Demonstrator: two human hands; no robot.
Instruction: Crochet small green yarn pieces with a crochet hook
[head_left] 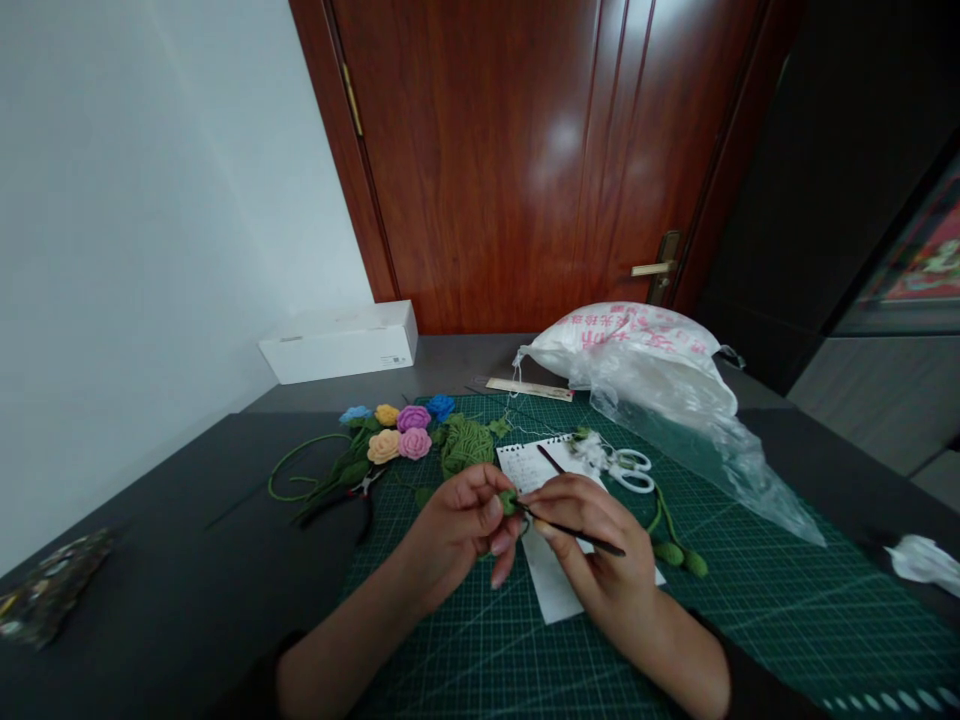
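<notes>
Between the thumb and fingers of my left hand (469,520) is a small green crochet piece (508,501). My right hand (600,530) grips a dark crochet hook (581,537), its tip at the green piece. Both hands are close together above a sheet of notepaper (556,585) with handwriting, which lies on a green cutting mat (480,680). Just beyond my left hand sits a ball of green yarn (466,446). A dark pen-like stick (550,458) rests on the paper. The hook's very tip is hidden by the piece and fingers.
Crocheted flowers (414,420) in several colours lie at the left, with pliers (366,484) beside them. White-handled scissors (632,470) and green crocheted buds (682,558) are at the right. Farther back stand a white box (341,342), a ruler (529,389) and a stuffed plastic bag (637,345).
</notes>
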